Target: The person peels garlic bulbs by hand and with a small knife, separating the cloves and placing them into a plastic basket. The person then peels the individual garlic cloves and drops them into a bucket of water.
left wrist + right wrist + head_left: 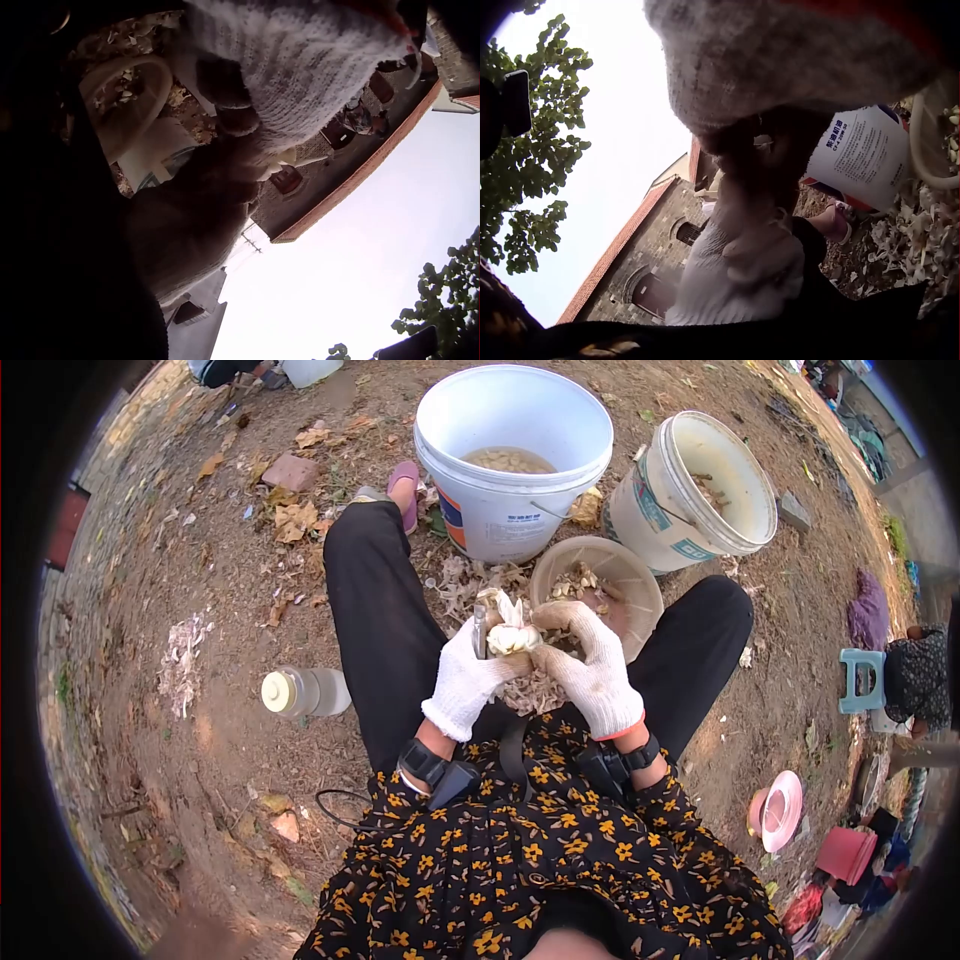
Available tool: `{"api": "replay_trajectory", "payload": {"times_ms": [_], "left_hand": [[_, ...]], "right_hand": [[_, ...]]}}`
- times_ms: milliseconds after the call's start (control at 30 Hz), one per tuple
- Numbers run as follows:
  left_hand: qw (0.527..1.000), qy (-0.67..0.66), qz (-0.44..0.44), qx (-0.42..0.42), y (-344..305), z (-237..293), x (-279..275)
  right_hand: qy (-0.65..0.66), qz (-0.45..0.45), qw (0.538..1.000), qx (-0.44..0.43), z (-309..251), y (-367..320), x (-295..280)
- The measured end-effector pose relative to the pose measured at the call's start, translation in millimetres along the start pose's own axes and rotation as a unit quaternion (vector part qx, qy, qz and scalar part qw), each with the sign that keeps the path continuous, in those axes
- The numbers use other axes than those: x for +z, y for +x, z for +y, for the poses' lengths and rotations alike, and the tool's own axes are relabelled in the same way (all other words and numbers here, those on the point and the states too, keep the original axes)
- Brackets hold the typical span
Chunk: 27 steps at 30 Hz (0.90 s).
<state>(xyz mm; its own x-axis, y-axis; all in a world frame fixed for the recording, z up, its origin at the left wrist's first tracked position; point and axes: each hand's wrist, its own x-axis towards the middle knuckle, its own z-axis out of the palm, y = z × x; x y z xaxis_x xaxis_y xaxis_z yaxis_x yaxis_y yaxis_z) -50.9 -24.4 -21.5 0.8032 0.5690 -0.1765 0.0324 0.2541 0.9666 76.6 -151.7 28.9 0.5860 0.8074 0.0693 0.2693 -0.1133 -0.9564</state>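
In the head view, both hands wear white knitted gloves and meet over the person's lap. The left hand (pixel 462 682) grips a garlic bulb (pixel 512 637) with pale, partly peeled skin, its thumb lying along the lower side. A narrow grey metal tool (pixel 480 632) stands up at the left hand's fingers. From the other side, the right hand (pixel 598 672) pinches the bulb's edge between curled fingers and thumb. Loose peels (pixel 532 694) lie beneath the hands. Both wrist views are dark, with gloved fingers covering most of the bulb.
A beige basin (pixel 647 605) with garlic pieces stands just beyond the right hand. Behind it are a white bucket (pixel 500 510) holding cloves in liquid and a tilted cream bucket (pixel 650 510). A capped jar (pixel 305 692) lies at left; a blue stool (pixel 861 680) stands at right.
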Motion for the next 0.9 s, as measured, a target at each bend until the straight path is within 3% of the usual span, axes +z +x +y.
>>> {"api": "replay_trajectory", "payload": {"times_ms": [67, 133, 167, 200, 233, 333, 433, 533, 633, 733, 800, 833, 867, 900], "left_hand": [[0.998, 0.047, 0.008, 0.033, 1, -1, 0], [0.997, 0.071, 0.018, 0.038, 1, 2, 1], [0.996, 0.073, 0.041, 0.031, 3, -2, 3], [0.988, 0.112, 0.067, 0.082, 4, -2, 5], [0.989, 0.106, 0.071, 0.069, 2, 2, 6], [0.96, 0.25, 0.121, 0.027, 1, 16, 5], [0.957, 0.264, 0.118, 0.006, 1, 6, 0], [0.957, 0.272, 0.102, 0.002, -4, 8, 0], [0.963, 0.254, 0.092, -0.004, -6, 12, 0], [0.974, 0.209, 0.081, 0.017, -2, 1, -2], [0.987, 0.138, 0.075, 0.033, 0, -5, -2], [0.994, -0.044, 0.066, 0.078, 0, -2, 4], [0.992, -0.111, 0.058, 0.014, -2, 2, 2], [0.981, -0.18, 0.052, -0.06, -2, 7, -1]], "right_hand": [[-0.041, 0.005, 0.998, -0.051, -5, 2, -3], [-0.184, 0.012, 0.969, -0.164, -1, 9, -4], [-0.224, 0.007, 0.961, -0.162, -8, 11, -4], [-0.261, -0.007, 0.952, -0.156, -14, 14, -5], [-0.263, -0.011, 0.953, -0.153, -19, 16, -5], [-0.346, -0.067, 0.926, -0.133, -21, 23, -7], [-0.396, -0.137, 0.889, -0.184, -29, 33, -10], [-0.406, -0.208, 0.864, -0.212, -35, 39, -16], [-0.383, -0.207, 0.87, -0.231, -34, 41, -18], [-0.312, -0.164, 0.908, -0.226, -23, 41, -17], [-0.161, -0.123, 0.978, -0.05, 8, 43, -10], [-0.08, -0.1, 0.991, 0.049, 12, 38, -6], [0.038, -0.077, 0.984, 0.154, 15, 38, -2], [0.058, -0.074, 0.991, 0.095, 34, 38, 2]]}}
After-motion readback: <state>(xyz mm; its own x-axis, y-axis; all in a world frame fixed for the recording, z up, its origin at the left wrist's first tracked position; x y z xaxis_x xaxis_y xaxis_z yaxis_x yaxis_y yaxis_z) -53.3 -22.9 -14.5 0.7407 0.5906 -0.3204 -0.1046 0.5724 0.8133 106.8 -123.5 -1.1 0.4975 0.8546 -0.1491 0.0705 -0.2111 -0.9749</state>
